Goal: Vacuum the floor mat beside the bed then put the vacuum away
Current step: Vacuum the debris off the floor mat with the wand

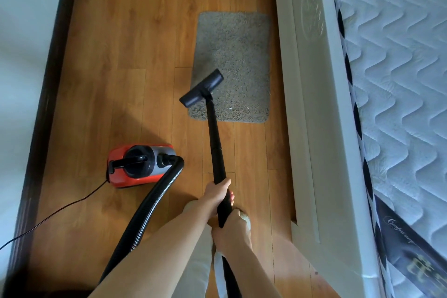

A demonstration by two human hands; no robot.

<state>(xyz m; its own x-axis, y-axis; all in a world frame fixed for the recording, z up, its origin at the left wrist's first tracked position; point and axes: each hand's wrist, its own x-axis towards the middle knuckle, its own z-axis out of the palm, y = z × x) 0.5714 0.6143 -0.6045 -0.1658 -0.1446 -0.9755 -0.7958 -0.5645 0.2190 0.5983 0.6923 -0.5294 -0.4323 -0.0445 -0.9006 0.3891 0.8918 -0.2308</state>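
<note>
The floor mat (233, 65) lies at about twelve o'clock from the hands, on the wood floor (135, 55) just beside the bed frame (312, 94), its long axis running twelve to six, parallel to the bed's edge. The black wand (216, 143) points from the hands up toward eleven or twelve o'clock, nearly in line with that axis, so strokes along the mat's length would seem to need only a push and pull along the wand.

The floor head (202, 88) sits crosswise and skewed, its right end on the mat's near-left part and its left end hanging over the mat's left edge onto the bare floor. The mat's right side and far end lie at one o'clock from the head.

Both hands hold the wand, fingers curled round it. The left hand (217, 192) is the forward one and nearer the mat; the right hand (232, 230) grips lower down, close to the body, where the hose (150, 205) joins. Both forearms reach forward and down.

The red canister (140, 166) stands at nine o'clock from the hands, well off the mat, its cord (60, 210) trailing toward eight o'clock.
</note>
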